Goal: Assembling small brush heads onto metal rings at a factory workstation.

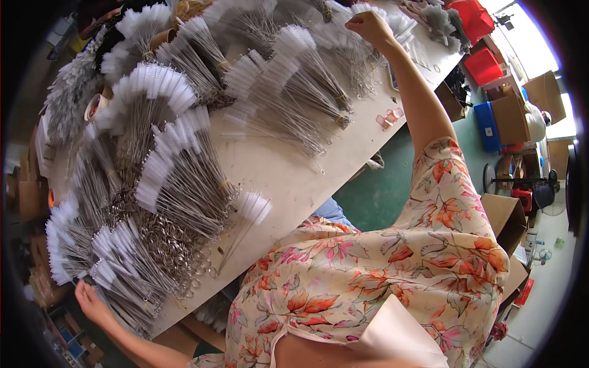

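Observation:
At the table's left end, my left hand (93, 304) is beside a bundle of white-bristled wire brushes (126, 245). Its fingers are bent together, and what lies between them cannot be made out. My right arm reaches far across to the upper right. There my right hand (370, 28) is closed, with fingers curled, above another bundle of brushes (353, 52); anything inside it is hidden. Between the hands lie several more brush bundles (184, 172), their thin metal stems ending in loops. Two or three loose brushes (248, 211) rest near the front edge.
The pale table (264, 178) runs diagonally, with a pile of metal rings (169, 245) near its left front. Grey fluffy brushes (73, 98) and a tape roll (96, 107) are at the far left. Red bins (481, 64), a blue bin (486, 127) and cardboard boxes (509, 116) stand right.

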Motion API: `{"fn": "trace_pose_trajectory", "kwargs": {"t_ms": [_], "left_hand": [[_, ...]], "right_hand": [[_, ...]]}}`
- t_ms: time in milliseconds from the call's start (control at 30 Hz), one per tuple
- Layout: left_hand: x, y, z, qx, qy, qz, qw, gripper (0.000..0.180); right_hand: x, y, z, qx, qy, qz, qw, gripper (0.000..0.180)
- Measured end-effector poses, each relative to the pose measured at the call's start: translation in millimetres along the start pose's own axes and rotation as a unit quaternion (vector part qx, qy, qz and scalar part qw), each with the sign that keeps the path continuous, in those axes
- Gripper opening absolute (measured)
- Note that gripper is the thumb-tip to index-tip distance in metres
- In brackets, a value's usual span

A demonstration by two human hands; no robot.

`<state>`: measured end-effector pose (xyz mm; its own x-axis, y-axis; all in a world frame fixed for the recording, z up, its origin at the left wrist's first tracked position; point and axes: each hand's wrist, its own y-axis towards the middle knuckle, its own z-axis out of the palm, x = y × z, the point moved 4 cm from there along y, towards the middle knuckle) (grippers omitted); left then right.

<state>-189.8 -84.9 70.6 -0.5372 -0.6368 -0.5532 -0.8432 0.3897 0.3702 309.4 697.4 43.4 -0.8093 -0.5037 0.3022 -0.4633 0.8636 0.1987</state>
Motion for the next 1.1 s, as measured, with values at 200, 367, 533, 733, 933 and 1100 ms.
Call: {"fn": "trace_pose_trajectory", "kwargs": {"t_ms": [200, 367, 533, 733, 933, 1100], "left_hand": [[-192.8, -10.5, 84.1, 0.247, 0.279, 0.176, 0.911, 0.022], [-246.1, -7.5, 80.6, 0.204, 0.341, 0.14, 0.907, 0.022], [-207.7, -23.7, 94.9, 0.289, -0.028, -0.117, 0.95, 0.026], [-221.7, -63.1, 157.2, 0.304, -0.574, -0.171, 0.741, 0.029], [-266.1, -83.4, 167.4, 0.228, -0.516, -0.07, 0.823, 0.023], [-275.3, -86.7, 165.8, -0.016, -0.327, 0.207, 0.922, 0.007]], "right_hand": [[54.0, -11.7, 18.3, 0.093, -0.123, -0.021, 0.988, 0.03], [22.3, -10.4, 36.4, 0.162, -0.164, -0.025, 0.973, 0.029], [39.7, -10.7, 0.4, 0.054, -0.025, -0.056, 0.997, 0.025], [169.6, -63.8, -55.2, -0.11, 0.272, -0.208, 0.933, 0.023], [357.2, -194.8, 21.1, 0.265, 0.67, -0.271, 0.638, 0.019], [419.9, -268.1, 28.6, 0.337, 0.589, -0.259, 0.687, 0.029]]}}
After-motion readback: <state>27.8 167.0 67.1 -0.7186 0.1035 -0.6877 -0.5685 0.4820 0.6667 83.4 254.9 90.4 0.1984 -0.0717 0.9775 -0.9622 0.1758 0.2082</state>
